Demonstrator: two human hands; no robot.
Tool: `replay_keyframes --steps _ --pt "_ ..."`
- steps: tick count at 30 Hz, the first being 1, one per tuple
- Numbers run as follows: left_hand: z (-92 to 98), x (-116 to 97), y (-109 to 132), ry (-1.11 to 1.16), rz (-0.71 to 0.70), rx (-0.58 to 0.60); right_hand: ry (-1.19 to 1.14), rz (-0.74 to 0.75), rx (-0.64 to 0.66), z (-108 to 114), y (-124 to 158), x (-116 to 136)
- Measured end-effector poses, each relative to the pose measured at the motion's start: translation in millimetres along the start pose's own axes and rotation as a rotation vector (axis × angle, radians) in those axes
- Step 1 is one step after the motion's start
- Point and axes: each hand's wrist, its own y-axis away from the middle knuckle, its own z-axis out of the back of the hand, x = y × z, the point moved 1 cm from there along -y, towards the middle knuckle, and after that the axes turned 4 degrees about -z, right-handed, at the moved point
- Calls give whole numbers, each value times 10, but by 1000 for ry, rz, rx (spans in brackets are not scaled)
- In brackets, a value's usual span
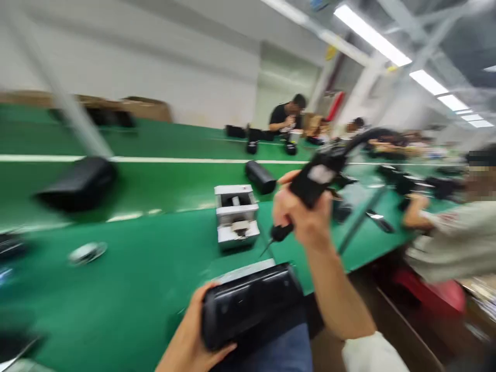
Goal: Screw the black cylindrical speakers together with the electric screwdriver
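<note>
At the front edge of the bench, my left hand (pixel 189 330) is wrapped round one end of a glossy black rounded housing (pixel 251 302), which lies tilted near my lap. My right hand (pixel 315 222), raised above and to the right of it, grips a black electric screwdriver (pixel 312 181). The thin bit (pixel 266 249) points down and left, apart from the housing. From the tool's upper end a dark cable (pixel 364 137) curves off to the right. A white divided box (pixel 237 219) with small parts in it stands behind the housing.
Two dark casings, one at left (pixel 79 183) and one near the middle (pixel 260 177), lie along the raised back of the green bench (pixel 127 305). A pale round part (pixel 87 253) lies at left. A co-worker (pixel 445 243) sits close on the right; another person (pixel 287 116) works farther back.
</note>
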Motion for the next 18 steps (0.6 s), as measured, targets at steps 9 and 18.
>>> replay_keyframes --steps 9,18 --pt "39 -81 27 49 -34 37 90 278 -138 -324 -507 -503" --pt "49 -104 12 47 -70 40 145 221 -174 -426 -489 -692"
